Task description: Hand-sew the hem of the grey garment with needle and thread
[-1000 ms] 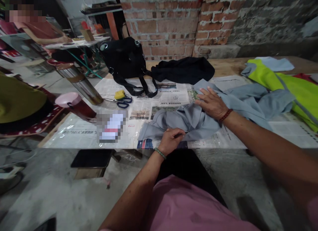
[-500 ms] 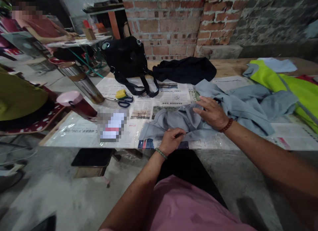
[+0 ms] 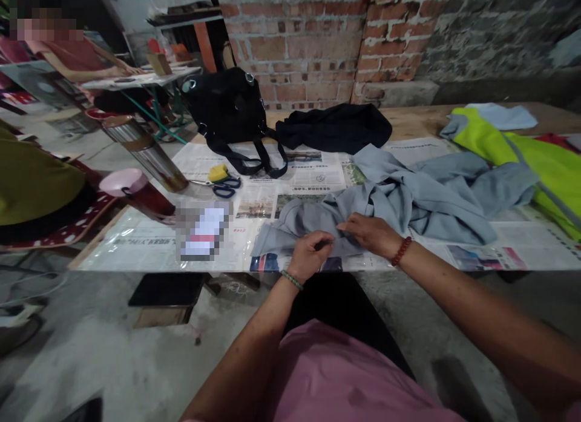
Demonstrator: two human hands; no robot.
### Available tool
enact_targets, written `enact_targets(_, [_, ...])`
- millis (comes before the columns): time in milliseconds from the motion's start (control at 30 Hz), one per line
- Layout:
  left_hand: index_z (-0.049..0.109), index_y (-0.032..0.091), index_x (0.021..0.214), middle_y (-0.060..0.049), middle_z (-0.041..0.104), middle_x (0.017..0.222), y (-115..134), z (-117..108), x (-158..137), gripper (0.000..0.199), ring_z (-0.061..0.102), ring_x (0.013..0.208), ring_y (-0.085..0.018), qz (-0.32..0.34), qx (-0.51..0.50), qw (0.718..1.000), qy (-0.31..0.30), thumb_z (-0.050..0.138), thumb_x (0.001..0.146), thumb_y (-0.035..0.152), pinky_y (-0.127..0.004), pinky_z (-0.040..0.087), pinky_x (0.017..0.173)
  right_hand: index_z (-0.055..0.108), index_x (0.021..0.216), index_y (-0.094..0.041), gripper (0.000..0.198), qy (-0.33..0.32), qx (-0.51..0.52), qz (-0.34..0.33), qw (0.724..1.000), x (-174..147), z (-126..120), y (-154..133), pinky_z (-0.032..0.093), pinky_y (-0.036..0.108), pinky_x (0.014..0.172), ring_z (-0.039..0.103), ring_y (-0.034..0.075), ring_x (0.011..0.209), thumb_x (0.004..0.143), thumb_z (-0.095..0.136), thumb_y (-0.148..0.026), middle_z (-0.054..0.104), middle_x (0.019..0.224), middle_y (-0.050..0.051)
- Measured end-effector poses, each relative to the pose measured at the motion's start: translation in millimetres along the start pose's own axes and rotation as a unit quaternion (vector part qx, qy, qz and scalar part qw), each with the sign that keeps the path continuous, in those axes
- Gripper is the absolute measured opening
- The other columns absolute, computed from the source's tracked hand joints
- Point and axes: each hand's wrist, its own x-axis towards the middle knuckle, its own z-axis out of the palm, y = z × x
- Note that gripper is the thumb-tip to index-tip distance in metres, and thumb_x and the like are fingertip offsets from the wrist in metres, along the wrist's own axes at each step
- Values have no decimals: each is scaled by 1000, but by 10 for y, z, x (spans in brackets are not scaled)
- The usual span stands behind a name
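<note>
A crumpled grey garment (image 3: pixel 436 198) lies across the newspaper-covered table. At its near edge, my left hand (image 3: pixel 311 253) is closed, thumb and fingers pinching the cloth. My right hand (image 3: pixel 374 235) is just to the right of it, over the same garment, its fingertips pressed together and nearly meeting the left ones. Whatever the right fingertips hold is too small to make out. Scissors with dark blue handles (image 3: pixel 227 187) rest on the table to the left, with a yellow thing (image 3: pixel 218 172) against them.
A steel flask (image 3: pixel 147 152), a red cup with a pink lid (image 3: pixel 140 192) and a blurred-out bright screen (image 3: pixel 204 231) stand or lie at left. Behind are a black bag (image 3: pixel 227 107), dark cloth (image 3: pixel 336 126) and a yellow-green vest (image 3: pixel 508 149). A person (image 3: pixel 68 52) sits at another table.
My right hand has come down and left from above the garment to beside my left hand, its spread fingers now closed together. My left hand stays almost in place.
</note>
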Motion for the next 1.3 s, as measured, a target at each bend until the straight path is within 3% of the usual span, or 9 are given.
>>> enact_targets(133, [64, 19, 86, -1, 66, 80, -52, 20, -4, 18, 61, 76, -13, -13, -23, 1000, 4, 55, 71, 12, -25, 48, 72, 57, 108, -31, 34, -48, -33, 2, 998, 17, -67, -19, 23, 22, 45, 51, 10, 59, 83, 39, -16, 58, 91, 3])
enact_targets(333, [61, 19, 92, 0, 65, 78, -131, 36, 1, 24, 60, 76, -12, -6, -32, 999, 0, 57, 70, 13, -24, 47, 71, 59, 104, -33, 32, -68, -29, -26, 997, 30, -82, -48, 19, 22, 44, 48, 9, 56, 83, 41, -17, 57, 93, 2])
enact_targets(667, [59, 20, 97, 1, 65, 79, -143, 32, 0, 26, 59, 73, -11, -20, -24, 999, -11, 58, 71, 17, -22, 46, 69, 62, 99, -27, 30, -31, 70, -61, 995, -13, -44, -61, 31, 19, 51, 54, 10, 68, 84, 39, -16, 59, 90, 2])
enact_targets(867, [59, 20, 96, 0, 65, 79, -133, 30, -1, 25, 60, 74, -12, -19, -27, 999, -11, 59, 72, 18, -23, 46, 69, 60, 97, -20, 23, -21, 146, -61, 987, 2, 4, -40, 40, 22, 64, 57, 13, 78, 84, 42, -17, 61, 87, 4])
enact_targets(1300, [58, 18, 97, -1, 64, 79, -93, 20, 8, 23, 59, 73, -11, -18, -71, 997, -16, 58, 74, 18, -22, 46, 69, 62, 83, -18, 19, 3, 214, -70, 974, 17, -28, -122, 42, 22, 62, 59, 13, 71, 84, 43, -20, 65, 76, 4])
